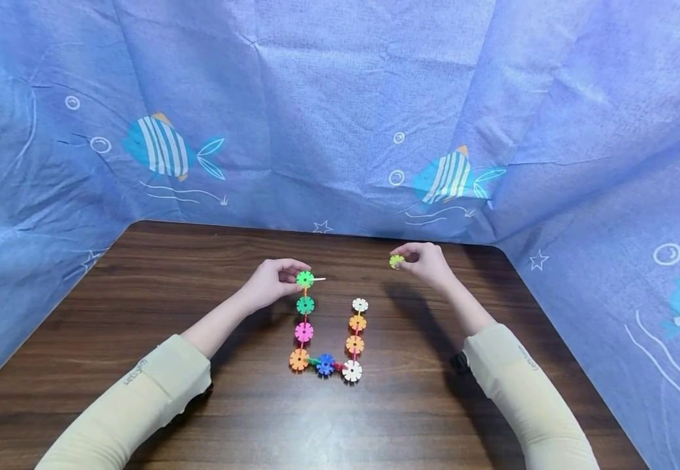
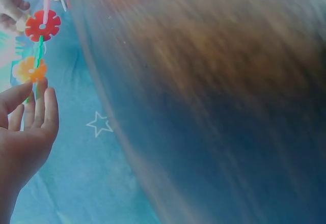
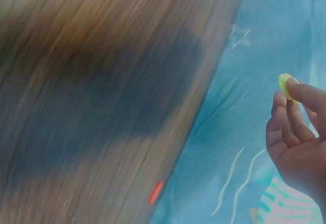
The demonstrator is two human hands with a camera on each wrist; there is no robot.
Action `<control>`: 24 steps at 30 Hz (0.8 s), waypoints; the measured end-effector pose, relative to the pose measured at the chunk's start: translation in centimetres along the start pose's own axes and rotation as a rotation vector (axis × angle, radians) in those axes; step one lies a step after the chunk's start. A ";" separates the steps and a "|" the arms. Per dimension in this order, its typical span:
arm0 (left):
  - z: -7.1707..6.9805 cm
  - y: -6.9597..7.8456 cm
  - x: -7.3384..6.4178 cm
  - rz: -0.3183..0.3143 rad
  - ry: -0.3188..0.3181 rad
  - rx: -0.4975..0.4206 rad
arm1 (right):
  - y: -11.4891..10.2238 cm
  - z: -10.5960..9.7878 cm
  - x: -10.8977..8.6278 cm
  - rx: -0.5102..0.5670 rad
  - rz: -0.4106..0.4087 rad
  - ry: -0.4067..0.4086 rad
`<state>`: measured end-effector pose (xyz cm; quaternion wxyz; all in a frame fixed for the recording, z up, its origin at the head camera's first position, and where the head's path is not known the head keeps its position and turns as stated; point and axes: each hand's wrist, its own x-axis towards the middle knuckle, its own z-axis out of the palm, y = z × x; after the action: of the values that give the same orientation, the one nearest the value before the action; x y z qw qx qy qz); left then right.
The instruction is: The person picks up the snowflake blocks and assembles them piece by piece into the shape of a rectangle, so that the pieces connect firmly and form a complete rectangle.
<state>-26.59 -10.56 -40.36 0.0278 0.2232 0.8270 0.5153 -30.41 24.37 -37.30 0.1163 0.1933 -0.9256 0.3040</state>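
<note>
Notched plastic discs joined by short connectors form a U on the table. My left hand [image 1: 269,285] pinches the bright green disc [image 1: 305,279] atop the left column, where a white connector [image 1: 319,279] juts right. Below it come a darker green disc [image 1: 305,305], a pink disc [image 1: 303,332] and an orange disc [image 1: 299,360]. A blue disc [image 1: 325,364] links to a white disc [image 1: 352,371], and the right column ends in another white disc [image 1: 360,305]. Farther right, my right hand [image 1: 428,263] pinches a yellow-green disc [image 1: 396,262]. In the left wrist view, fingertips touch an orange disc [image 2: 31,70].
The wooden table [image 1: 246,424] ends at a blue fish-print cloth [image 1: 328,98] behind and at both sides. Near the table edge in the right wrist view lies a small red piece [image 3: 156,192]. Both forearms wear pale sleeves [image 1: 134,398].
</note>
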 end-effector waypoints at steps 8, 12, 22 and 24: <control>-0.1 0.2 0.1 -0.014 -0.008 -0.030 | -3.2 1.0 -0.6 0.225 0.041 0.029; -0.1 0.4 0.1 -0.007 -0.011 -0.042 | -4.5 1.9 -0.9 0.333 0.058 0.030; 0.0 0.5 0.3 0.027 -0.001 -0.065 | -6.6 4.7 -1.3 0.510 0.092 -0.031; 0.0 0.5 0.2 0.034 0.002 -0.065 | -6.9 5.2 -1.3 0.521 0.109 -0.047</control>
<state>-26.60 -10.24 -39.86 0.0255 0.2355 0.8060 0.5425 -26.75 16.49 -38.23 0.0244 0.1738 -0.8277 0.5330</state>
